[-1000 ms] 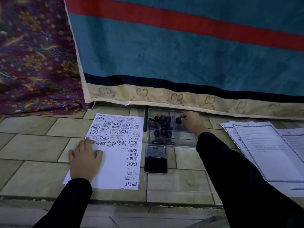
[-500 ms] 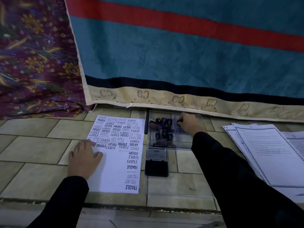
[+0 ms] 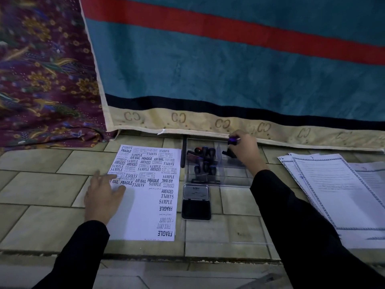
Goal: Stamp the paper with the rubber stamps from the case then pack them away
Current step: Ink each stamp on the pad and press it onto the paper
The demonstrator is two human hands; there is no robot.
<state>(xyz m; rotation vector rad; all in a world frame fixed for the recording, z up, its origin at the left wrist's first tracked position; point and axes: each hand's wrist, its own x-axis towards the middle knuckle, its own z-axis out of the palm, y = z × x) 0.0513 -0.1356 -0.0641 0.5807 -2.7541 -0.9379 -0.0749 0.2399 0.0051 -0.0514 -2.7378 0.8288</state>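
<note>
A white paper [image 3: 143, 215] covered with many black stamp prints lies on the tiled floor. My left hand [image 3: 102, 197] rests flat on its left edge. To the right stands a clear plastic case [image 3: 233, 180] with several dark rubber stamps [image 3: 204, 161] inside. My right hand [image 3: 243, 149] is over the case's far right part, and its fingers grip a dark stamp [image 3: 232, 141] lifted above the case. An open black ink pad [image 3: 196, 202] lies just in front of the case.
A stack of printed sheets with patterned borders [image 3: 337, 188] lies at the right. A teal blanket with a red stripe [image 3: 229, 69] and a purple floral cloth [image 3: 41, 80] hang behind. The clear case lid [image 3: 225, 232] lies in front of the ink pad.
My right hand has risen from among the stamps with one stamp in its fingers. My left hand stays on the paper.
</note>
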